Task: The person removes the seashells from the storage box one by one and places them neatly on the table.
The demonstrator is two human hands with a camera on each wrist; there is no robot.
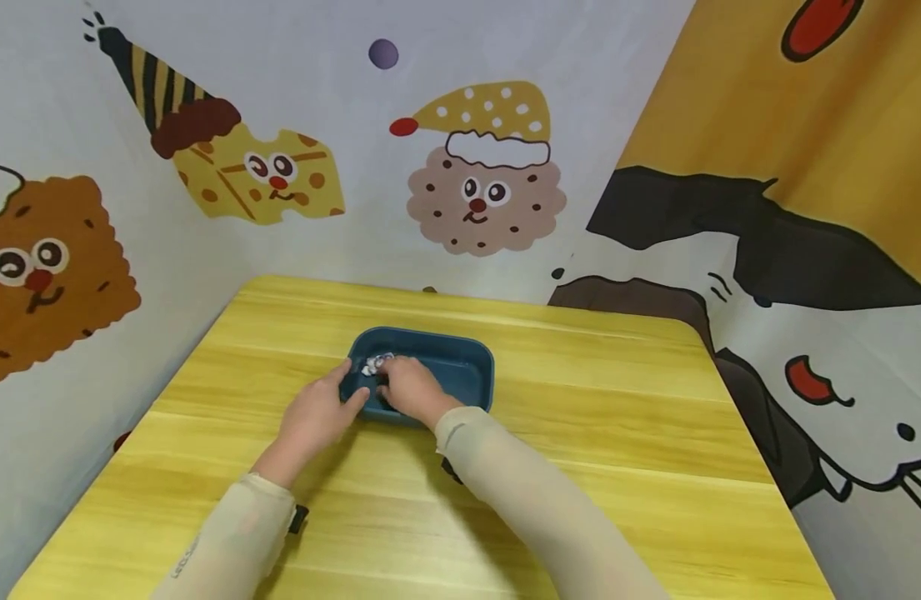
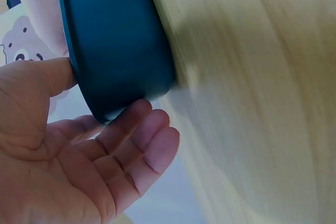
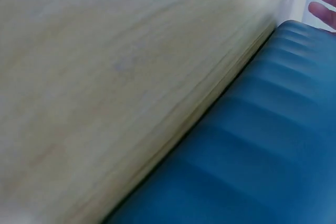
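Observation:
A dark blue rectangular tray (image 1: 460, 340) lies on the table. At its left end my left hand (image 1: 310, 421) holds the corner. The left wrist view has the thumb of the left hand (image 2: 79, 145) on the rim of the tray (image 2: 115, 35), with curled fingers against its end wall. My right hand (image 1: 415, 390) reaches into the tray over the front wall, its fingers bent down beside a small crumpled white-and-dark item (image 1: 372, 365). Whether they pinch it is hidden. Seen from the right wrist are the tray's ribbed outer wall (image 3: 252, 129) and left fingertips (image 3: 323, 14).
The yellow wood-grain table (image 1: 625, 450) extends around the tray. Behind it hangs a white cloth (image 1: 302, 50) printed with cartoon food figures, and a yellow, black and white printed cloth (image 1: 805, 133) is at the right. Each sleeve has a small black piece at the cuff.

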